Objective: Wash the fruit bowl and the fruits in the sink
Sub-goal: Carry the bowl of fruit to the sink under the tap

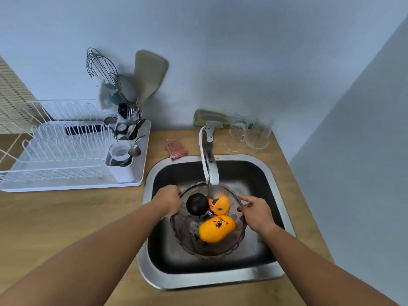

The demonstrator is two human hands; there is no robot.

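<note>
Both forearms reach forward over the sink (pixel 273 173), each hand at one side of the fruit bowl (pixel 212 250). The left hand (pixel 169 200) is curled, knuckles up, its fingers clenched on the bowl's left rim; the right hand (pixel 256 214) sits at the right rim with its fingers partly spread, the lower ones touching the rim, though whether they truly grip it cannot be told. The translucent, scalloped bowl is inside the steel basin, directly beneath the spout of the white faucet (pixel 208 155), opening upward. In it lie three fruits: a dark round plum (pixel 197 204) at the far left, an orange (pixel 219 204) just beside it on the right, and a yellow mango (pixel 217 228) nearer the camera, its long axis running left to right with the right end angled slightly away (dark specks dot its skin and the bowl's floor). On the wooden worktop (pixel 66 213) stand a white dish rack (pixel 66 155), a pink cloth (pixel 176 147) and two upturned glasses (pixel 248 133).
</note>
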